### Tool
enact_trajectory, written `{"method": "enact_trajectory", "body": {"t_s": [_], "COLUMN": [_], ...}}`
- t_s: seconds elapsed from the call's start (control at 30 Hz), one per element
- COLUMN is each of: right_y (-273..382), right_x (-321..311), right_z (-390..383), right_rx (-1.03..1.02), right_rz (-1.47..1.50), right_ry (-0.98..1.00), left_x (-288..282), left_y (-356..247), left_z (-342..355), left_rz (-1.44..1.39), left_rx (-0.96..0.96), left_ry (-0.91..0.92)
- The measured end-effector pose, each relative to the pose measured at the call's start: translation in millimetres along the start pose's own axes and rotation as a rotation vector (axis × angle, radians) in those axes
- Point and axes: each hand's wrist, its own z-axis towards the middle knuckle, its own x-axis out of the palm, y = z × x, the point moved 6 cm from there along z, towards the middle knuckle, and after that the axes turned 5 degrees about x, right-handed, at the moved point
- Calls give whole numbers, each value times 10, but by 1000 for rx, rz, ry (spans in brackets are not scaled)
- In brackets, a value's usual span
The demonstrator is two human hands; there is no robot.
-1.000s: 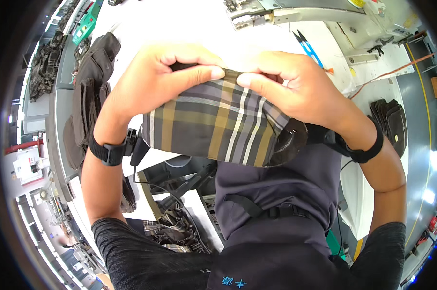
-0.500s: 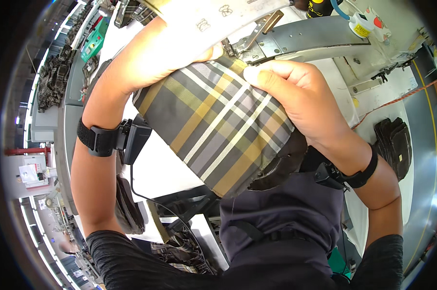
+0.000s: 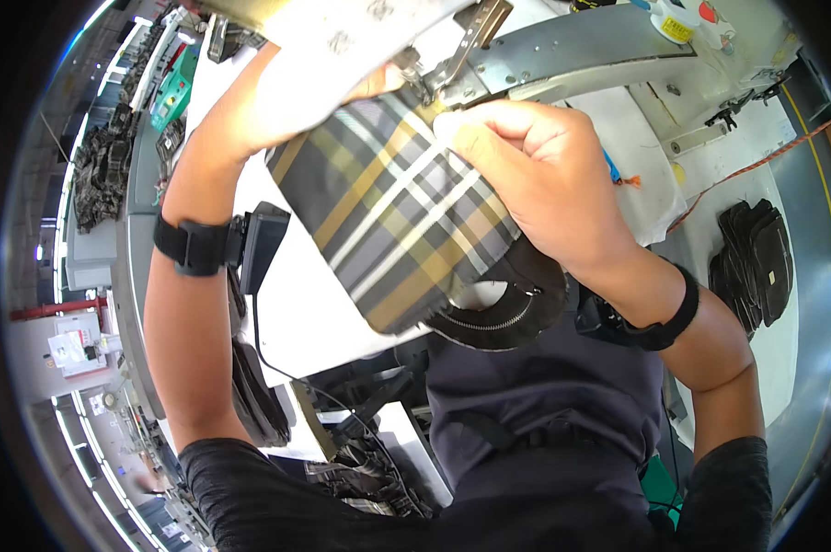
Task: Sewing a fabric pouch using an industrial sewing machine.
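A plaid fabric piece (image 3: 392,198) in grey, yellow and white lies under the needle area of a sewing machine (image 3: 581,64). My right hand (image 3: 549,170) pinches its upper right edge between thumb and bent fingers, just beside the presser foot (image 3: 422,85). My left hand (image 3: 378,85) touches the fabric's far left part; the machine's white head covers most of its fingers. From the fabric's near right corner hangs a dark piece with a curved metal zipper (image 3: 489,322), below my right wrist.
Dark cut pieces (image 3: 756,262) are stacked at the right. A small white bottle (image 3: 675,22) stands on the machine. An orange cord (image 3: 737,189) runs along the right side. More dark pieces (image 3: 257,391) and plaid cloth (image 3: 369,474) lie below left.
The plaid fabric and my right hand have shifted left and slightly away from me. More of the curved zipper now shows, with an opening beside it.
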Motion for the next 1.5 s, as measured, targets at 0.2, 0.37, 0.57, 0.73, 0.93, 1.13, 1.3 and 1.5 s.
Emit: {"method": "enact_trajectory", "body": {"t_s": [0.2,0.37,0.57,0.73,0.93,1.13,1.3,1.5], "right_y": [69,18,31,-69,-201,-176,-166,-195], "right_x": [125,199,139,205,161,200,138,182], "right_z": [-55,-83,-77,-25,-274,-535,-499,-487], "right_rx": [-78,-27,-79,-104,-95,51,71,191], "right_rz": [-22,-12,75,11,224,305,274,513], "right_ry": [-116,-136,-195,-186,-82,157,175,99], "left_x": [0,0,-23,409,713,673,622,551], "left_y": [-371,-385,7,-1121,-1269,-1312,-1257,-1031], "left_z": [162,209,-285,-927,-996,-924,-974,-985], "left_rz": [600,502,264,229,367,173,180,466], "left_rx": [579,851,-191,63,59,-112,-296,-181], "left_ry": [87,-60,-307,-173,-347,-397,-349,-702]}}
